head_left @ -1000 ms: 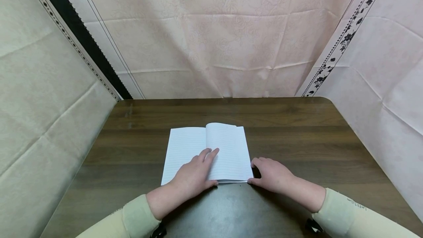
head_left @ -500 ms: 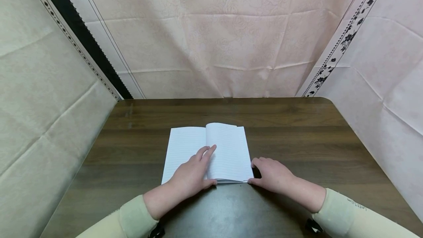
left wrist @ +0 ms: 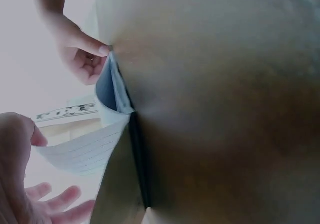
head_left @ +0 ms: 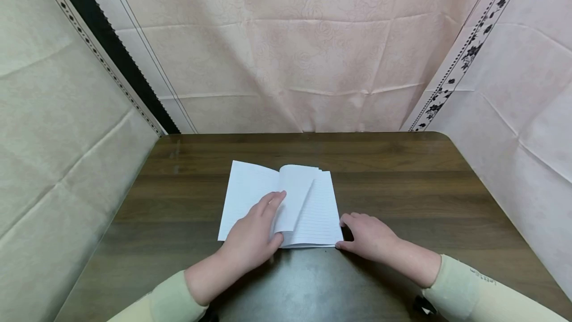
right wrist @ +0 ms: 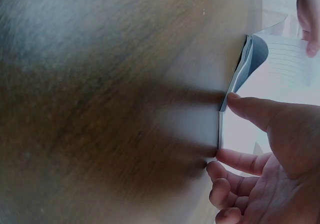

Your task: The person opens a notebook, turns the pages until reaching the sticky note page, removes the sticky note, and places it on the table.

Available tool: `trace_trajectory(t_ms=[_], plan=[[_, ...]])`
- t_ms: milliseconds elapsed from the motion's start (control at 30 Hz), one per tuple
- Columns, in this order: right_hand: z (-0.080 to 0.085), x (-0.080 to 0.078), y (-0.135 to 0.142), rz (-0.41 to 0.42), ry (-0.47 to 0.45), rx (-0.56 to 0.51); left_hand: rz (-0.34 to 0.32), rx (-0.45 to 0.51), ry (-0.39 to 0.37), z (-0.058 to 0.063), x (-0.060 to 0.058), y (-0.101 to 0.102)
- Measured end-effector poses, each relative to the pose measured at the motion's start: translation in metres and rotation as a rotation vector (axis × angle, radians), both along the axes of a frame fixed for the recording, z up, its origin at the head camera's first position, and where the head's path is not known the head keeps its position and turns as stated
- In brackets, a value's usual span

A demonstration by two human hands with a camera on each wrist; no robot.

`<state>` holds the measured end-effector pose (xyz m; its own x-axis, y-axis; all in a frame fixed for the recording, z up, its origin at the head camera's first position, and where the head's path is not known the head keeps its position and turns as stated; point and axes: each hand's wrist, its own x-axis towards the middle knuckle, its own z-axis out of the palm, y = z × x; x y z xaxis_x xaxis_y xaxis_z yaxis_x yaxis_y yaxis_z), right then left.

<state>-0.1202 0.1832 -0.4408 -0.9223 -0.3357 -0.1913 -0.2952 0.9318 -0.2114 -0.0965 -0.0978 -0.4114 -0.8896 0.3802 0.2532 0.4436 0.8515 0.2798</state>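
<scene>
An open lined notebook (head_left: 318, 212) lies on the wooden table. One of its sheets (head_left: 290, 207) is raised and bends leftward over the right half; the left half also tilts up. My left hand (head_left: 252, 227) is over the middle of the notebook, fingers extended. In the left wrist view its thumb meets the edge of the lifted sheet (left wrist: 85, 151), while the other fingers spread apart below. At the notebook's lower right corner, my right hand (head_left: 368, 235) holds the edges between thumb and curled fingers. In the right wrist view, its thumb (right wrist: 245, 104) presses the lower edge.
The brown wooden table (head_left: 402, 178) extends around the notebook. Behind it hangs a pale pink cloth (head_left: 313, 63), with white cloths on the left (head_left: 76, 163) and right (head_left: 527, 113). Both wrists wear dark straps below light green cuffs.
My left hand has moved a little left and away from me. A sheet has risen from the right half and the left half has lifted. My right hand stays put.
</scene>
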Motion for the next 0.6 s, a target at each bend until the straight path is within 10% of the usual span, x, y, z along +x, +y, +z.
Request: trace_trajectory(t_ms=[333,600], plan=[[0.002,0.001,0.0,0.011,0.002,0.005,-0.094,-0.118,0.38,0.015,-0.001,-0.015],[0.002,0.001,-0.001,0.009,0.001,0.011,-0.033,-0.272,0.348,0.018,0.0,-0.02]])
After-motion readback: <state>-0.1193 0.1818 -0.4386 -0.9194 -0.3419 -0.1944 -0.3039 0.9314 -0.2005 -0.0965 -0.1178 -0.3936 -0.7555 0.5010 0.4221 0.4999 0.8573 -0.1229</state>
